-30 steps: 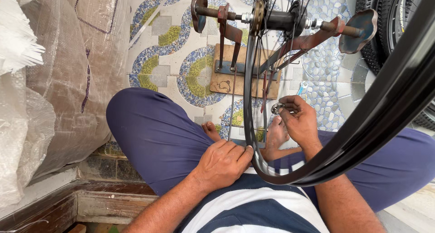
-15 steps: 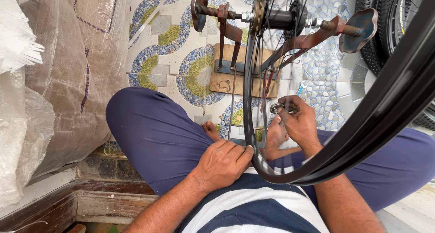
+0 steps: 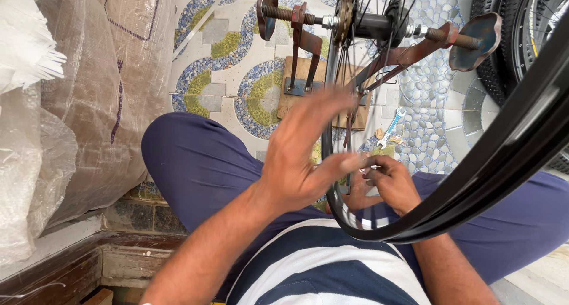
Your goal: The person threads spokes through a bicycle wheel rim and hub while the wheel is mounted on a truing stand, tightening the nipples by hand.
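At frame centre, the wheel rim (image 3: 338, 180) sits in a truing stand (image 3: 302, 50). The left hand (image 3: 302, 157), fingers spread, brushes it; the right hand (image 3: 391, 183) pinches a small tool. Best turn gently, adjust little.

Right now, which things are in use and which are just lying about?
In use:
rim, left hand raised beside it
right hand at the spokes
stand
hub

Lying about:
spanner
tyres
sacks
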